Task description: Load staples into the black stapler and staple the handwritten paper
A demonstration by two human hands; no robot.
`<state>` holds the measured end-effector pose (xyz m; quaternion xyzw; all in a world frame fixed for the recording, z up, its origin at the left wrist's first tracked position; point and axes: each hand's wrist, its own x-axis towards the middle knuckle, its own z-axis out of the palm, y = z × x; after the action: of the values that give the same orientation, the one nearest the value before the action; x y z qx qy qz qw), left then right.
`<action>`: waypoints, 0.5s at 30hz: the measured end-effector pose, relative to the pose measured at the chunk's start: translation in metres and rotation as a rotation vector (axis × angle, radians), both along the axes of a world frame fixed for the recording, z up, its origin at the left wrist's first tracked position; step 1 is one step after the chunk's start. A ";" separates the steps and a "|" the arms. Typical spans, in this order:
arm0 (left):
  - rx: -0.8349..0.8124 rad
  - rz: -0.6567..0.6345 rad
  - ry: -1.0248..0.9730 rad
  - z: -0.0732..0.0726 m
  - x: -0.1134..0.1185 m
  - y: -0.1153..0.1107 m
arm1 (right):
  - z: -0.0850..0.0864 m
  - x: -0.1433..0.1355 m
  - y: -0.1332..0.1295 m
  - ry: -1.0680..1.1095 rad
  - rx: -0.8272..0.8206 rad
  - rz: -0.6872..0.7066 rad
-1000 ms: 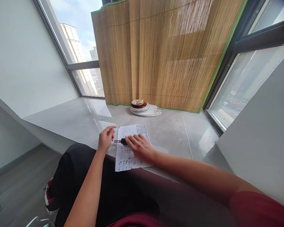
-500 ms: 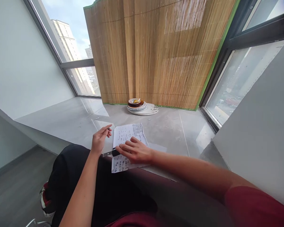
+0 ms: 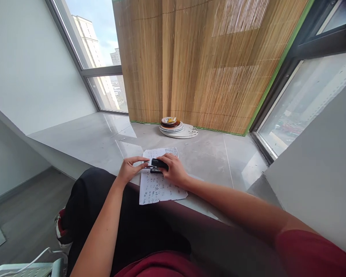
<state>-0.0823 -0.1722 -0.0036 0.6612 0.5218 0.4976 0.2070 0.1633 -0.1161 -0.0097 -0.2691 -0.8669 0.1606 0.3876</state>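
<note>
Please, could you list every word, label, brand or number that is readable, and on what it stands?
No text is readable.
Paper: handwritten rows, too small to read; dense marks near its far edge, likewise.
Black tool in the right hand: no legible brand.
Yellow item on the plates: too small to tell.

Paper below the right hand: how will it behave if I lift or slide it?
The paper is probably light and floppy, as it looks thin with uneven edges. It may slide easily, since the ledge looks smooth and shiny. Its near left corner juts past the ledge, so a knock there could crease it.
</note>
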 end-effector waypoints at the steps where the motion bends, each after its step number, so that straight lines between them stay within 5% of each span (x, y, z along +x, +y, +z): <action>1: -0.002 -0.003 0.025 0.000 0.000 0.000 | 0.001 0.000 -0.001 -0.004 0.004 0.006; 15: -0.159 -0.059 0.071 0.003 0.008 -0.004 | 0.003 0.001 -0.003 -0.045 -0.001 0.000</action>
<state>-0.0746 -0.1757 -0.0004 0.6750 0.5469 0.4247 0.2548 0.1638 -0.1189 -0.0069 -0.2729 -0.8753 0.1552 0.3679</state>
